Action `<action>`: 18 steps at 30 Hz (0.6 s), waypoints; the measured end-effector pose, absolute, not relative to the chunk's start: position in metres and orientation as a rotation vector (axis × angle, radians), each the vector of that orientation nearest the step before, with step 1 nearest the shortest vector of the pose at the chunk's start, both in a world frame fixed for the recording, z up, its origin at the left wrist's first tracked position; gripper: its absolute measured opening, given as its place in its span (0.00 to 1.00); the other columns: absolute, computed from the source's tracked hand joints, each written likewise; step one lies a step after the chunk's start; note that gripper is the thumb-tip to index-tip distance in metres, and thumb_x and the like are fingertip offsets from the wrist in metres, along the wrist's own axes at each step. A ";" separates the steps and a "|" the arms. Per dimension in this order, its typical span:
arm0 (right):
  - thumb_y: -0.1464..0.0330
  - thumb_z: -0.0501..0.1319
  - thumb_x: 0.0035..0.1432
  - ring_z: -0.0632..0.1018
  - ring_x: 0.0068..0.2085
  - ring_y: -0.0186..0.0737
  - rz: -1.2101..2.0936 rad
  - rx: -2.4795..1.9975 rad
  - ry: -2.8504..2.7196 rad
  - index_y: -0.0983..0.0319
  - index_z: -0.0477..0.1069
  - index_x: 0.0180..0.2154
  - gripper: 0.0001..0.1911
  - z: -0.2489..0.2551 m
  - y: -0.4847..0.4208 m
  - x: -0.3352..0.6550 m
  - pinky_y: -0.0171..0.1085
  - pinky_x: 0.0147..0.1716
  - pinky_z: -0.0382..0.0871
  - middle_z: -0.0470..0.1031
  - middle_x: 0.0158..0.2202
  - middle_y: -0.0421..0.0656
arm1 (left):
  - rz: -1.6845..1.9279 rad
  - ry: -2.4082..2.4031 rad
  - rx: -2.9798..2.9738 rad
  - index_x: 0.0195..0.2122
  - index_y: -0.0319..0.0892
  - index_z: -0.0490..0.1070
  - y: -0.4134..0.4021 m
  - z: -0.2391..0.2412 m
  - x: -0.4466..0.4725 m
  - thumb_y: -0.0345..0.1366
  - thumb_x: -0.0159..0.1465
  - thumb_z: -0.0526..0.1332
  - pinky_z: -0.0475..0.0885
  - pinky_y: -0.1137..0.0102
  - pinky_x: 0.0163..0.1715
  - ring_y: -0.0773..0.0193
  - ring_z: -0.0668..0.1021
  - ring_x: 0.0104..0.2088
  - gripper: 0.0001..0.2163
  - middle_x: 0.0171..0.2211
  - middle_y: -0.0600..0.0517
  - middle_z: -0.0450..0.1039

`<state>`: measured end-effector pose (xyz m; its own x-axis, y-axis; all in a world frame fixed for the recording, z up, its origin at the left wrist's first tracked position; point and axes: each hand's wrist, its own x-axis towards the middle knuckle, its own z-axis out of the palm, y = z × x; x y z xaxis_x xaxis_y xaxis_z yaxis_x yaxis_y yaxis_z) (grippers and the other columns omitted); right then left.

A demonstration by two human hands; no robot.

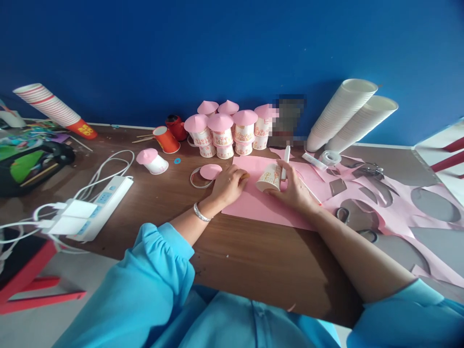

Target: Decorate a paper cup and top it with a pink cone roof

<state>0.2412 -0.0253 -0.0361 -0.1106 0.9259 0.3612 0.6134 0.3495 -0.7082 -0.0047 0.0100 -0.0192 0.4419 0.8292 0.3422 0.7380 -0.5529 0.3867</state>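
Right of centre in the frame, a flower-patterned cup [267,178] is held tilted above a pink sheet [250,208] on the worktop [235,261]. The right hand [294,191] grips it from its right side, fingers wrapped partway round and thumb beneath, with a white pen [286,162] upright against the fingers. The cup's long axis seems to lean toward the upper right, though fingers cover part of it. Across a short gap to its left is the left hand [232,183], fingers curled and thumb near the index finger; whether they pinch anything small, I cannot tell. The right hand is the nearer, already touching the cup.
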 end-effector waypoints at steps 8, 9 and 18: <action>0.50 0.72 0.57 0.77 0.62 0.61 0.384 -1.297 -1.872 0.56 0.54 0.70 0.48 -0.038 -0.029 0.238 0.60 0.58 0.75 0.69 0.68 0.57 | 0.710 1.447 2.560 0.47 0.42 0.75 0.009 -0.021 -0.005 0.31 0.67 0.64 0.74 0.57 0.50 0.50 0.78 0.48 0.08 0.44 0.45 0.78; 0.50 0.71 0.57 0.78 0.61 0.61 0.362 -1.284 -1.877 0.56 0.54 0.70 0.48 -0.039 -0.029 0.238 0.60 0.57 0.76 0.69 0.67 0.57 | 0.714 1.449 2.558 0.47 0.43 0.75 0.009 -0.022 -0.006 0.29 0.66 0.64 0.74 0.57 0.50 0.50 0.78 0.48 0.09 0.44 0.45 0.78; 0.49 0.71 0.60 0.77 0.63 0.63 -0.001 -1.024 -1.890 0.55 0.48 0.73 0.50 -0.033 -0.033 0.232 0.61 0.57 0.78 0.70 0.66 0.58 | 1.290 1.014 2.061 0.57 0.45 0.66 -0.006 -0.010 -0.002 0.40 0.70 0.62 0.75 0.60 0.50 0.57 0.77 0.49 0.16 0.54 0.43 0.73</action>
